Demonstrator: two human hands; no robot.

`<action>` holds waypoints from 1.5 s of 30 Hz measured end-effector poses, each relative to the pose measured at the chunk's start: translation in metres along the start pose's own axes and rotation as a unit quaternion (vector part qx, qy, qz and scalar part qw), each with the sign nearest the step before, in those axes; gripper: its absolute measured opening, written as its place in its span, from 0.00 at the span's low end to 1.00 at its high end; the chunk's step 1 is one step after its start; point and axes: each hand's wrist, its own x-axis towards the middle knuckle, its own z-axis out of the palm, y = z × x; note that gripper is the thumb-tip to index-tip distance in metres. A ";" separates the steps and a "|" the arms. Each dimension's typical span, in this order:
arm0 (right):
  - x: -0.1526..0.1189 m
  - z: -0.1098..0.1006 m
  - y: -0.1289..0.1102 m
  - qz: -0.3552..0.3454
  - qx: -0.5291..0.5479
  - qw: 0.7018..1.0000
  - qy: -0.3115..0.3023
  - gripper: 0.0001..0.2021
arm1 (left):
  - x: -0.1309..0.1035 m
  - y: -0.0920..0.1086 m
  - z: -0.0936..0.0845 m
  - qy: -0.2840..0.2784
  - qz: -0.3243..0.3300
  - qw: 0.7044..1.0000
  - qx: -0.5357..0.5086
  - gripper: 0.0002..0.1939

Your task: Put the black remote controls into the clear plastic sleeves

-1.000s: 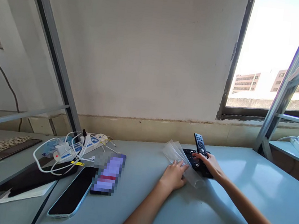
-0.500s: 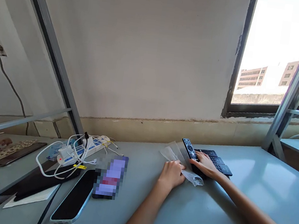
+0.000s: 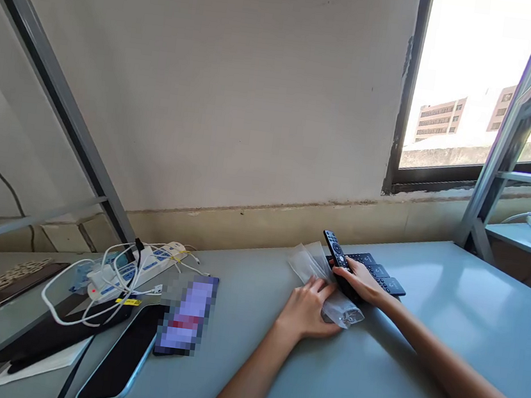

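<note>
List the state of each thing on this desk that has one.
Remote: gripped in the right hand.
Clear plastic bag: crumpled, left hand on it.
Other remotes: lying close together.
Blue-edged phone: screen dark.
Purple-screened phone: lit, pixelated.
White cables: tangled.
Power strip: draped with cables.

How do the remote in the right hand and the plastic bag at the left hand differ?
The remote is black; the plastic bag is see-through. The remote looks stiff; the bag is wrinkled. The right hand grips the remote, far end raised; the left hand touches the bag on the table. Both have a hand on them.
</note>
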 end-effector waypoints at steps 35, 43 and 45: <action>-0.032 0.002 -0.081 0.054 0.199 0.957 0.205 0.22 | -0.097 -0.028 -0.047 0.380 0.096 0.895 0.212 0.30; -0.037 0.014 -0.076 0.050 0.153 0.967 0.195 0.24 | -0.141 0.006 -0.018 -0.014 -0.074 0.997 -0.001 0.35; -0.037 0.015 -0.078 0.047 0.148 0.968 0.199 0.24 | -0.154 0.004 -0.024 0.000 -0.069 0.997 -0.024 0.39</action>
